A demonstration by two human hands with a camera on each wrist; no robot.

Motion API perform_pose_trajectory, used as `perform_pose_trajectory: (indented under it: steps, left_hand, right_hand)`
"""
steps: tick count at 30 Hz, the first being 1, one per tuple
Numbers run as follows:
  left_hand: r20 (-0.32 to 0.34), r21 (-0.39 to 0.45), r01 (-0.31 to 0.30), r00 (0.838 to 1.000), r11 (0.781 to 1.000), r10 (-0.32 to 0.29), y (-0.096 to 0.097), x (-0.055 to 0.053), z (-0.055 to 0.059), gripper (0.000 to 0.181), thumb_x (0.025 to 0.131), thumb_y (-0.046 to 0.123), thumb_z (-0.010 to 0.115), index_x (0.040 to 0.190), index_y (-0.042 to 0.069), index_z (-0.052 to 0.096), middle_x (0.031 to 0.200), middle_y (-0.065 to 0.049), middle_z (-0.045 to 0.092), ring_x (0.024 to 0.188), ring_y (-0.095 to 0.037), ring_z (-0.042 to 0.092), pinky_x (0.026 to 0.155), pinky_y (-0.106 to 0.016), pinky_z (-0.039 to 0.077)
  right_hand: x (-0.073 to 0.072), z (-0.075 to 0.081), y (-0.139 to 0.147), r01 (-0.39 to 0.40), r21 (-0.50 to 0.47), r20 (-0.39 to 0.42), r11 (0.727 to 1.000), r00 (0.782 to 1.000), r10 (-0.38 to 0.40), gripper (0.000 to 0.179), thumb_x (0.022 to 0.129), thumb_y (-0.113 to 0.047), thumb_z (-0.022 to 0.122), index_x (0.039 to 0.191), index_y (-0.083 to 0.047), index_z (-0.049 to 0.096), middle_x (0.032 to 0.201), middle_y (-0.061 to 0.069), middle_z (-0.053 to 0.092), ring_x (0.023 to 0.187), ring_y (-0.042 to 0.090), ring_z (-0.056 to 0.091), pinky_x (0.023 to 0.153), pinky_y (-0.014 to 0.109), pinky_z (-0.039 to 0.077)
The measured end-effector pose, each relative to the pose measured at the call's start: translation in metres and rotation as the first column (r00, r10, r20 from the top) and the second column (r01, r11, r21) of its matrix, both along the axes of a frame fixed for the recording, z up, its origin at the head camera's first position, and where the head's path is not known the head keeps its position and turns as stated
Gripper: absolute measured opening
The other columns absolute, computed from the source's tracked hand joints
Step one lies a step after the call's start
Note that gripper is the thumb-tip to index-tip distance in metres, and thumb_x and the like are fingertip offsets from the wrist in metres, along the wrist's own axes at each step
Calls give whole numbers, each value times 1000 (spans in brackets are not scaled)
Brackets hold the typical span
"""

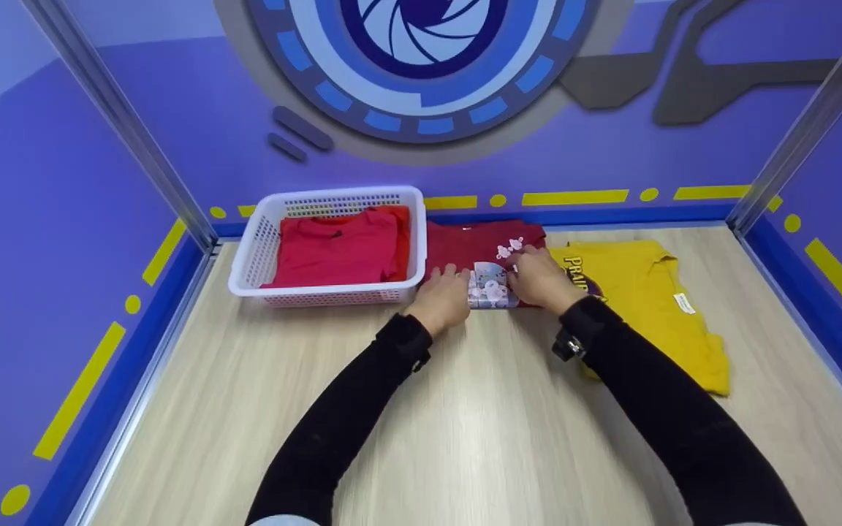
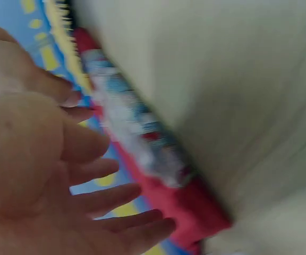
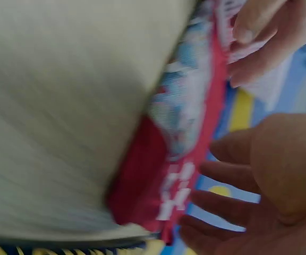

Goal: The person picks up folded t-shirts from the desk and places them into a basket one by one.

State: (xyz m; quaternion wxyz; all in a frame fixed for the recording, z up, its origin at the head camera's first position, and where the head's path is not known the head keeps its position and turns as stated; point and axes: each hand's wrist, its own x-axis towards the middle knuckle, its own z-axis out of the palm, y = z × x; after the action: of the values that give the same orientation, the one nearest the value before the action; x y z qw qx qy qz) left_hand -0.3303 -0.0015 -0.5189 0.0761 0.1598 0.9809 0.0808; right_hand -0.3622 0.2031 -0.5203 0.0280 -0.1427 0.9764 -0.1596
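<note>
A folded dark red shirt (image 1: 461, 245) with pale printed figures lies against the basket's right side. My left hand (image 1: 444, 298) is at its near left edge, and my right hand (image 1: 539, 277) is over its right part. A grey-blue printed patch (image 1: 490, 285) shows between them. In the left wrist view, the left hand (image 2: 41, 175) has its fingers extended toward the red cloth (image 2: 190, 207). Extended fingers also show on the right hand (image 3: 259, 180) in the right wrist view, beside the shirt (image 3: 137, 186). Neither hand visibly pinches the cloth.
A white plastic basket (image 1: 244, 267) at the back left holds a pinkish-red shirt (image 1: 340, 252) over an orange-red one (image 1: 403, 234). A yellow shirt (image 1: 647, 314) lies on the wooden table (image 1: 465, 424) at the right. Blue-purple panels (image 1: 121, 219) enclose the back and sides.
</note>
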Motion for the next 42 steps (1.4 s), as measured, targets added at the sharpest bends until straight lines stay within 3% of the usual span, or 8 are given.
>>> perform_pose_trajectory:
  steps: [3, 7, 15, 21, 27, 31, 37, 42]
  left_hand:
    - [-31, 19, -29, 999, 999, 29, 1, -8, -14, 61, 107, 15, 63, 165, 5, 48, 172, -25, 42, 158, -50, 44, 132, -51, 40]
    - [-97, 38, -24, 995, 999, 28, 0, -11, -26, 50, 103, 11, 66, 152, 1, 61, 156, -26, 56, 143, -47, 55, 124, -49, 47]
    - [-224, -87, -35, 974, 996, 15, -3, -10, -31, 36, 104, 10, 64, 138, 6, 72, 134, -18, 68, 127, -40, 62, 108, -46, 56]
    - [-242, -79, -33, 970, 996, 13, -2, -1, -39, 37, 102, 10, 64, 138, 9, 72, 134, -16, 67, 122, -43, 61, 91, -49, 64]
    - [-104, -111, 21, 994, 994, -33, -9, 29, -24, 48, 103, 13, 66, 151, 11, 65, 151, -15, 62, 135, -42, 58, 99, -47, 64]
    - [-130, -124, 85, 986, 989, -101, -18, 51, -24, 45, 104, 18, 66, 149, 12, 66, 145, -15, 65, 128, -41, 61, 97, -45, 63]
    - [-205, -148, 158, 961, 976, -187, -35, 85, -27, 41, 105, 27, 66, 144, 13, 69, 132, -13, 68, 117, -37, 63, 96, -44, 57]
    - [-228, -163, 201, 945, 966, -235, -43, 110, -29, 42, 106, 30, 66, 144, 13, 68, 129, -13, 68, 114, -36, 65, 94, -43, 58]
  right_hand:
    - [-7, -12, -2, 12, 33, -4, 999, 1000, -12, 37, 107, -17, 64, 139, 1, 72, 139, 30, 66, 131, 51, 56, 119, 60, 46]
    - [-12, -22, -2, 36, 54, 39, 998, 999, -38, 46, 106, -20, 67, 148, -3, 67, 144, 29, 62, 132, 48, 51, 120, 59, 45]
    - [-15, -14, -7, -3, 81, 94, 997, 996, -5, 52, 107, -23, 66, 156, -7, 62, 149, 28, 56, 133, 47, 49, 119, 60, 47]
    - [-1, -7, -3, 0, 44, 141, 999, 990, -6, 54, 104, -25, 71, 155, -10, 64, 157, 29, 52, 141, 48, 47, 124, 62, 44]
    - [28, -13, 5, -51, 43, 128, 998, 991, 45, 54, 103, -30, 74, 154, -11, 66, 167, 33, 47, 157, 57, 39, 130, 70, 36]
    - [52, -15, 6, -65, 58, 114, 996, 992, 58, 55, 103, -31, 76, 153, -13, 66, 168, 34, 45, 158, 61, 37, 128, 74, 35]
    - [82, -17, 4, -116, 89, 59, 989, 992, 111, 56, 101, -37, 79, 151, -14, 69, 159, 31, 55, 145, 56, 52, 121, 71, 46]
    - [108, -19, 6, -130, 79, 39, 988, 991, 128, 54, 100, -37, 80, 147, -13, 71, 161, 32, 55, 147, 56, 51, 124, 71, 43]
